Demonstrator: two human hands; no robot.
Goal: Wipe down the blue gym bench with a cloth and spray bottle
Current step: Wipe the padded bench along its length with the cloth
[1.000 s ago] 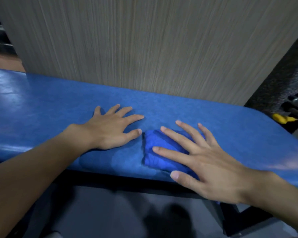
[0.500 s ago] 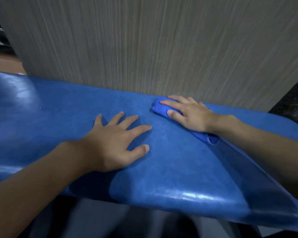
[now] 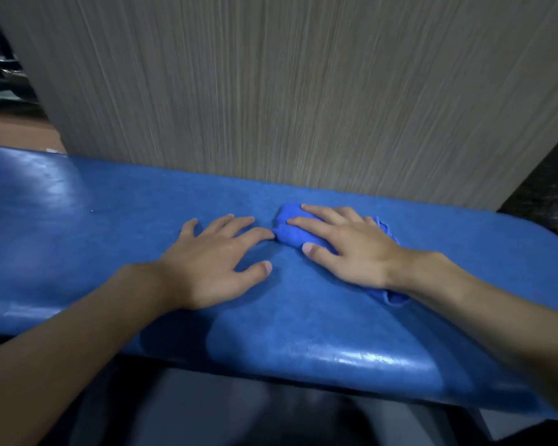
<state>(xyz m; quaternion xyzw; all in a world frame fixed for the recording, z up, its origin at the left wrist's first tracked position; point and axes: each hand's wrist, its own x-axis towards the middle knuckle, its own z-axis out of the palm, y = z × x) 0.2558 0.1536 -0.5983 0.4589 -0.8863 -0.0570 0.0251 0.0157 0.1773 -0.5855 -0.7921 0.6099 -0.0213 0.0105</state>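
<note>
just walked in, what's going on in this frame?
A person is wiping a blue gym bench. Their right hand presses flat on a bunched blue cloth lying on the pad, toward the far edge near the wood-grain panel. Their left hand lies spread flat on the pad just beside the cloth, holding nothing. The near edge of the pad shows a glossy sheen.
</note>
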